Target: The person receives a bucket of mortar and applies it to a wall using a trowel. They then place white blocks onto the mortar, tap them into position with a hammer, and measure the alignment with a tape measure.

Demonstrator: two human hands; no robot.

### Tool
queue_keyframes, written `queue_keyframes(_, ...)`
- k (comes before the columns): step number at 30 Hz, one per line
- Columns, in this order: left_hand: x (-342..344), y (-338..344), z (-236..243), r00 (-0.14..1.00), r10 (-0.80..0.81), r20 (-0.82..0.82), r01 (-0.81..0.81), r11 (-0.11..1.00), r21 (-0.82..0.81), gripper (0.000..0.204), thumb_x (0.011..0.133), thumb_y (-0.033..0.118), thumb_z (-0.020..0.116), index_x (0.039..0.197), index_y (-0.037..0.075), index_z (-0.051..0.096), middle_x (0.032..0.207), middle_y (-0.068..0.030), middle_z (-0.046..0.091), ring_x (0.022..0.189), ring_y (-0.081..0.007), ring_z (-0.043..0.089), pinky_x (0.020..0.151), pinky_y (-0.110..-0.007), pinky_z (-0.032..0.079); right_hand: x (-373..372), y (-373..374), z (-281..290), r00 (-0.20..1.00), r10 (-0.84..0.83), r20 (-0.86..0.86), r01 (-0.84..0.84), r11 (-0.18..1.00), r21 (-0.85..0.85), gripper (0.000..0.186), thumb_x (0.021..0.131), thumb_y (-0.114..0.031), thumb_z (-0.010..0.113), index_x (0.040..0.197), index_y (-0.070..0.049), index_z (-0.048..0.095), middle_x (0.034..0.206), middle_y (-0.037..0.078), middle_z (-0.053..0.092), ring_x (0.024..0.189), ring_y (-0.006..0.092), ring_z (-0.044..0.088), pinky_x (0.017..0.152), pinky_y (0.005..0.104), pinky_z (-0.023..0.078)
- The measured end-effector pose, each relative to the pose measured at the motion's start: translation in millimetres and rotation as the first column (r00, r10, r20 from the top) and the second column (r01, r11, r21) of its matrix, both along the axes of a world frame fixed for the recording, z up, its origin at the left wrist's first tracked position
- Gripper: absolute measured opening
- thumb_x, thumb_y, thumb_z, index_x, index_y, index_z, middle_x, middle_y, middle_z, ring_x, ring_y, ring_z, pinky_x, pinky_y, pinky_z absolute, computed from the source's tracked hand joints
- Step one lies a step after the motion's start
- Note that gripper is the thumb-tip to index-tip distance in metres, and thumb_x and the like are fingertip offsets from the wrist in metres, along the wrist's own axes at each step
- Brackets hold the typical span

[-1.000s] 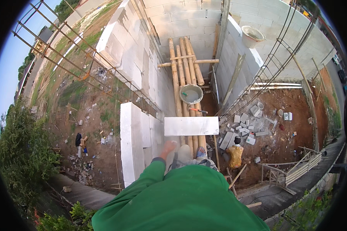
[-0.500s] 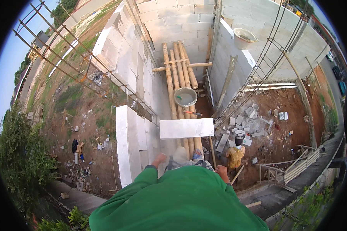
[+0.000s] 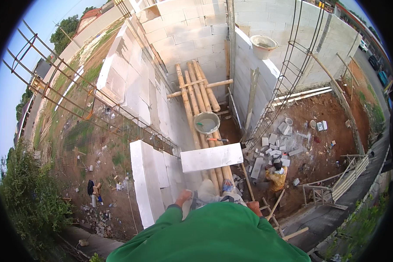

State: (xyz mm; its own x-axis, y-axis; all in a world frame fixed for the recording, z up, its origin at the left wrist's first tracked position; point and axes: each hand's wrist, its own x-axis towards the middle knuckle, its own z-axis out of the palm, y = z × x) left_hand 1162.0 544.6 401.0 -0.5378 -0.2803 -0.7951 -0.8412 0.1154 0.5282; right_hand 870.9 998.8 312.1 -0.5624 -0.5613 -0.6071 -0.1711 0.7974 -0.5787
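My left hand (image 3: 183,198), its fingers curled, is beside my left leg and close to the low block wall (image 3: 143,179); what it holds, if anything, is hidden. Curled at my right side, my right hand (image 3: 254,207) is partly covered by the green sleeve, and its contents cannot be made out. In front of my legs a long white block (image 3: 212,158) lies crosswise over bamboo poles (image 3: 199,94). Beyond it, a mortar bucket (image 3: 206,123) with a green-handled tool in it rests on the poles. A tool with an orange handle (image 3: 217,139) lies between bucket and block.
My sandalled foot (image 3: 227,187) stands on the bamboo, high above the ground. A worker in yellow (image 3: 276,178) is below right, near scattered block pieces (image 3: 275,148). Rebar columns (image 3: 292,65) rise at both sides. Another bucket (image 3: 263,46) sits on the right wall.
The whole view has tilted and shifted, so the block and bucket appear lower. Both hands stay near my legs, still curled. The worker below has shifted slightly.
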Motion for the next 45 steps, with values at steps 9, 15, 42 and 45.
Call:
queue_keyframes(9, -9.8, 7.2, 4.0, 0.944, 0.298, 0.140, -0.299, 0.954, -0.019, 0.036, 0.095, 0.030, 0.063, 0.115, 0.005, 0.077, 0.088, -0.0083, 0.075, 0.077, -0.0176, 0.073, 0.062, -0.034, 0.055, -23.3, -45.7, 50.1, 0.762, -0.646, -0.046, 0.631, 0.724, 0.280, 0.043, 0.075, -0.024, 0.078, 0.103, 0.008, 0.075, 0.115, 0.033, 0.074, 0.117, 0.0423, 0.072, 0.102, 0.0488, 0.057)
queue_keyframes(15, -11.3, 29.3, -62.8, 0.934, -0.197, 0.297, 0.211, 0.977, -0.015, 0.064, 0.101, 0.053, 0.061, 0.137, 0.001, 0.067, 0.128, -0.0285, 0.071, 0.122, -0.0469, 0.065, 0.104, -0.048, 0.051, -38.0, -65.3, -40.1, 0.724, -0.688, 0.051, 0.645, 0.700, 0.305, 0.033, 0.083, -0.022, 0.072, 0.110, -0.003, 0.078, 0.116, 0.028, 0.075, 0.117, 0.0448, 0.069, 0.103, 0.0493, 0.055)
queue_keyframes(42, -103.4, 84.1, -95.3, 0.820, -0.122, 0.559, 0.312, 0.914, -0.258, 0.077, 0.094, 0.048, 0.071, 0.149, -0.003, 0.054, 0.137, -0.0301, 0.067, 0.129, -0.0456, 0.063, 0.111, -0.051, 0.048, -102.9, -72.9, -293.5, 0.596, -0.800, -0.075, 0.746, 0.516, 0.420, 0.078, 0.091, -0.044, 0.081, 0.147, 0.003, 0.053, 0.123, 0.026, 0.073, 0.121, 0.0434, 0.069, 0.104, 0.0504, 0.054)
queue_keyframes(45, -101.4, 84.1, -96.2, 0.836, -0.123, 0.535, 0.311, 0.909, -0.277, 0.075, 0.093, 0.047, 0.071, 0.147, -0.004, 0.057, 0.133, -0.0305, 0.069, 0.126, -0.0460, 0.065, 0.110, -0.052, 0.048, -117.5, -69.8, -291.9, 0.476, -0.875, -0.088, 0.815, 0.401, 0.420, 0.084, 0.090, -0.045, 0.083, 0.150, 0.004, 0.049, 0.131, 0.028, 0.069, 0.127, 0.0450, 0.065, 0.107, 0.0515, 0.052)
